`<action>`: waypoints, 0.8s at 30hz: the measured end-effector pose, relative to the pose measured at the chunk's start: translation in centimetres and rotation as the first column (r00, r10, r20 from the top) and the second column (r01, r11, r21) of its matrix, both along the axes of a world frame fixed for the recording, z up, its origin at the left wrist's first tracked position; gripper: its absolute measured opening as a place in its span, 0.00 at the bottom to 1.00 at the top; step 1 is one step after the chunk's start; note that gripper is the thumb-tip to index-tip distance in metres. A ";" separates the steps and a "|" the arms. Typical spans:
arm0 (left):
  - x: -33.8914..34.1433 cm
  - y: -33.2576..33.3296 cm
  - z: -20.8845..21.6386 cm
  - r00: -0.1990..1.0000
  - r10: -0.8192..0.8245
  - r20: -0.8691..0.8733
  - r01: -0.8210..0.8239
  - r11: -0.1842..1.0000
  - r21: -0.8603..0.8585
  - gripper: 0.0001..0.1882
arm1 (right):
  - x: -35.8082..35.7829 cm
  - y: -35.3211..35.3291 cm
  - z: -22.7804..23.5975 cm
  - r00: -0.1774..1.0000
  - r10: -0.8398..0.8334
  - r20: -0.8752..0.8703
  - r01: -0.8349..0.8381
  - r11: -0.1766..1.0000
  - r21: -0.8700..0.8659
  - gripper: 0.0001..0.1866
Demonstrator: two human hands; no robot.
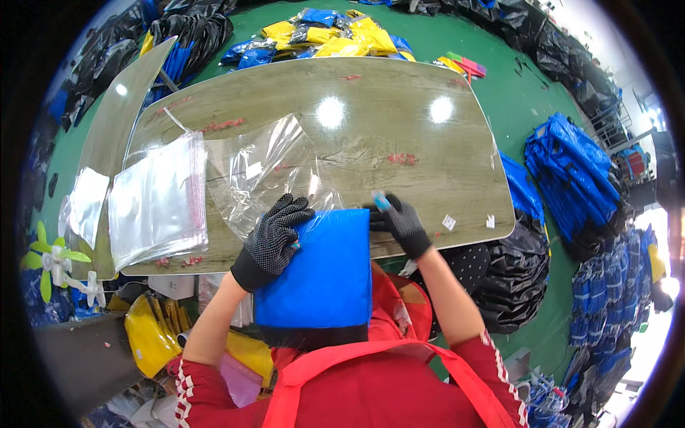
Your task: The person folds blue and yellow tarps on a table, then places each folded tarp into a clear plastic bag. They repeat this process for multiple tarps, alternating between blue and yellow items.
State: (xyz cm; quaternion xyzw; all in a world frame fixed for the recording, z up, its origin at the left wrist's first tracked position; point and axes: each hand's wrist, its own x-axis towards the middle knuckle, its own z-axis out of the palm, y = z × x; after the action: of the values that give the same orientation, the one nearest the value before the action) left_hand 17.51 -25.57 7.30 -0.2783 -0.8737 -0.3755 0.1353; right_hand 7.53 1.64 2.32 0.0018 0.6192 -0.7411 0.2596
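Observation:
A shiny blue folded bag (314,278) with a black lower edge lies in front of me, its far end over the table's near edge. My left hand (275,239), in a black dotted glove, grips its upper left side, with the thumb on the blue face. At the upper right corner, my right hand (401,222) has bent fingers closed against the side. One fingertip of that glove is bright blue. A crinkled clear plastic bag (275,171) lies just beyond, its near end meeting the blue bag's far edge. Some fingers are hidden at the edges.
Stacked clear plastic bags (160,200) lie on the wood-grain table (428,143) at left. Small white labels (448,222) sit near its right corner. Blue and yellow packages (335,36) are heaped beyond. Blue bags (574,182) stand at right, and a green-bladed fan (53,260) at left.

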 end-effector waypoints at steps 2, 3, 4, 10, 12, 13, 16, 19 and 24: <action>0.4 0.3 0.4 0.998 0.032 0.059 -0.026 0.996 -0.086 0.11 | -3.1 -1.1 0.5 0.939 0.273 0.208 -0.303 0.945 0.125 0.18; 0.7 0.4 0.6 0.998 0.034 0.051 -0.028 0.994 -0.109 0.12 | -4.0 -1.7 0.7 0.889 0.410 0.202 -0.445 0.878 0.178 0.18; 0.9 0.4 0.8 0.996 0.064 0.062 -0.054 0.988 -0.144 0.13 | -4.7 -1.9 0.9 0.807 0.570 0.154 -0.590 0.786 0.183 0.18; 2.6 0.5 -0.1 0.980 0.199 -0.021 -0.200 0.962 -0.185 0.20 | -2.0 0.8 0.8 0.935 0.355 0.008 -0.349 0.916 0.199 0.23; 3.2 0.7 -1.2 0.979 0.203 0.031 -0.197 0.971 -0.133 0.20 | -0.8 2.3 0.6 0.960 0.252 0.124 -0.264 0.959 0.099 0.25; 3.3 0.8 -1.8 0.965 0.245 0.097 -0.230 0.963 -0.137 0.20 | -0.4 2.8 0.5 0.936 0.317 0.150 -0.326 0.944 0.043 0.23; 3.3 0.6 -4.0 0.938 0.346 -0.006 -0.346 0.938 -0.029 0.20 | 0.5 2.7 0.5 0.938 0.345 0.017 -0.334 0.894 0.297 0.21; 2.7 -0.3 -6.1 0.692 0.567 0.447 -0.720 0.587 0.370 0.18 | 2.0 1.5 0.4 0.932 0.208 -0.296 -0.044 0.876 0.479 0.22; 2.6 -1.6 -7.6 0.559 0.347 0.754 -0.806 0.442 0.394 0.24 | 5.8 1.8 -0.7 0.736 0.213 -0.643 0.248 0.798 0.549 0.17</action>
State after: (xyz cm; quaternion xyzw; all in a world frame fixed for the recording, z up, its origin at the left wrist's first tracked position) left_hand 20.15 -27.13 -0.32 0.2598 -0.6914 -0.6682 0.0896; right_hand 13.29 3.42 1.65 -0.1789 0.8718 -0.4560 -0.0055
